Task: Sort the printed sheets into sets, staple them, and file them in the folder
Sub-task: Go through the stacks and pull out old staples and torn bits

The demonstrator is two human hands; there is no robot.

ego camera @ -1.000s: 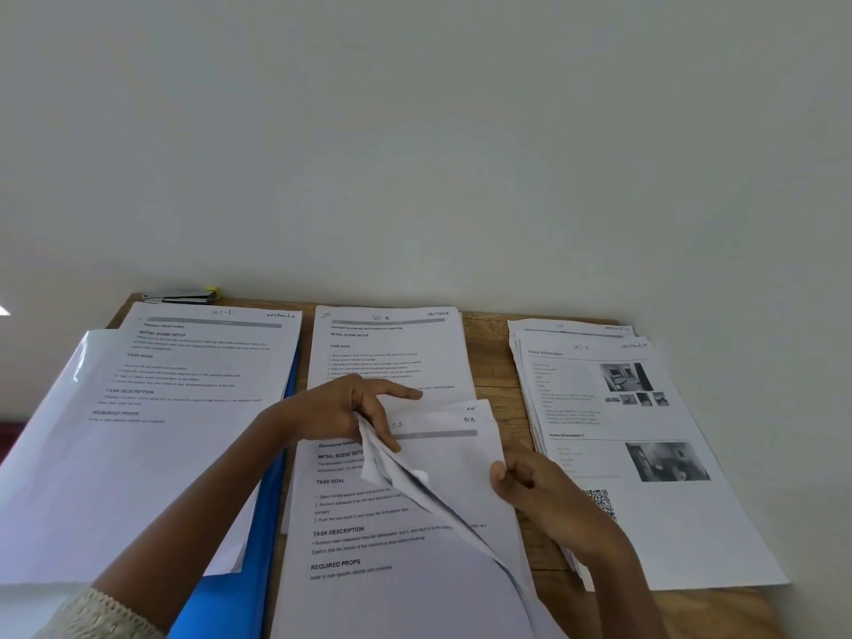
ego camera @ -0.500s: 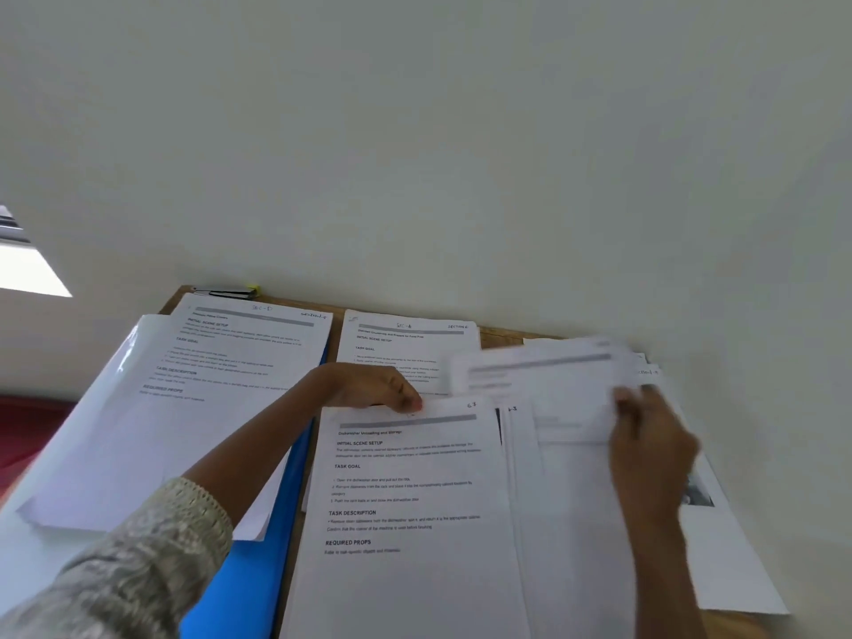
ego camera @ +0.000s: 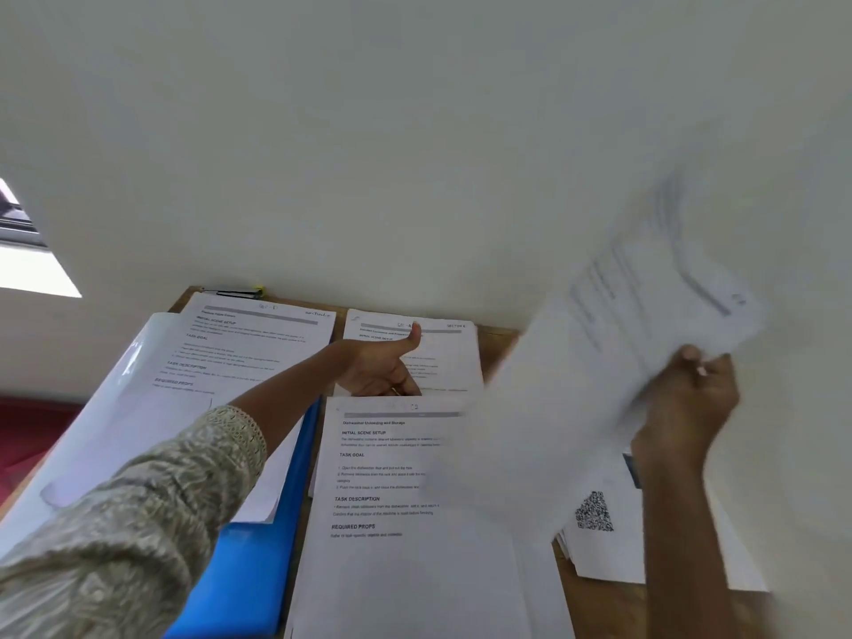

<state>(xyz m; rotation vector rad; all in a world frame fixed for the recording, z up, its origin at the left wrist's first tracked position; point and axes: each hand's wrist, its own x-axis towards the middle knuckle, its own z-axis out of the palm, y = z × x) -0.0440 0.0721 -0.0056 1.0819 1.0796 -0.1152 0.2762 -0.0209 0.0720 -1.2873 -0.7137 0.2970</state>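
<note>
1. The right hand [ego camera: 687,398] was raised at the right of the table [ego camera: 599,613], its fingers and thumb clamped on the lower corner of a lifted sheet [ego camera: 613,362].
2. That sheet hung in the air, tilted up toward the wall [ego camera: 415,131] and too blurred to read.
3. The left hand [ego camera: 382,366] lay at the middle of the table, thumb pointing up and fingers curled in toward the palm.
4. Its knuckles sat at the top edge of the near middle sheet [ego camera: 392,500]. Whether the fingers had caught any paper could not be told.
5. The near middle sheet lay flat and facing up, with headings such as "TASK GOAL" and "REQUIRED PROPS" legible.
6. The far middle sheet [ego camera: 447,362] lay just behind it against the wall, partly covered by the left hand.
7. The left pile [ego camera: 258,343] of printed sheets rested on a blue folder [ego camera: 239,578], which showed along the pile's right and near edges.
8. The right pile [ego camera: 599,546], with a square code printed on its top sheet, lay under the lifted sheet and right forearm.
9. A patterned sleeve [ego camera: 138,523] covered the left arm.
10. A small dark thing with a yellow tip [ego camera: 237,293] lay at the back left edge by the wall.
</note>
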